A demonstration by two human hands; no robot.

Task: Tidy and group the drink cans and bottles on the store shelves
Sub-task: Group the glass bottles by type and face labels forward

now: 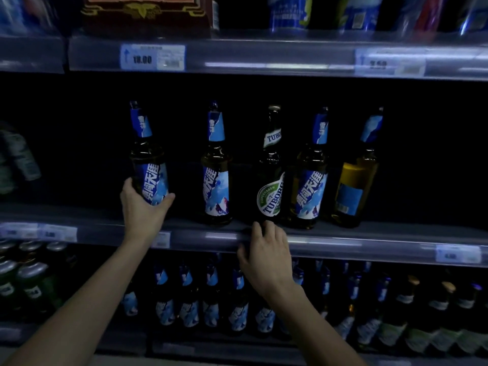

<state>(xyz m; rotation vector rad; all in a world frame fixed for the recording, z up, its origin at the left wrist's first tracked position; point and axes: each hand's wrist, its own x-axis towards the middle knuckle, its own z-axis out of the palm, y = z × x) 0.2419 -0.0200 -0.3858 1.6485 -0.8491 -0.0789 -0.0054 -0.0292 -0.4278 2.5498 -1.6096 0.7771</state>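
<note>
Several beer bottles stand on the middle shelf (pixel 343 243). My left hand (pixel 142 207) grips the base of the leftmost blue-labelled bottle (pixel 149 165), which tilts slightly left. To its right stands a second blue-labelled bottle (pixel 216 170), then a green Tuborg bottle (pixel 270 175), a third blue-labelled bottle (pixel 309 178) and a bottle turned with its back label showing (pixel 355 180). My right hand (pixel 266 252) rests on the shelf's front edge just below the Tuborg bottle, fingers apart, holding nothing.
The lower shelf holds rows of blue-labelled bottles (pixel 211 299), green bottles at the left (pixel 29 281) and pale-labelled ones at the right (pixel 422 313). The upper shelf carries a red box (pixel 142 11) and blue packs (pixel 290 11). Price tags (pixel 153 58) line the rails.
</note>
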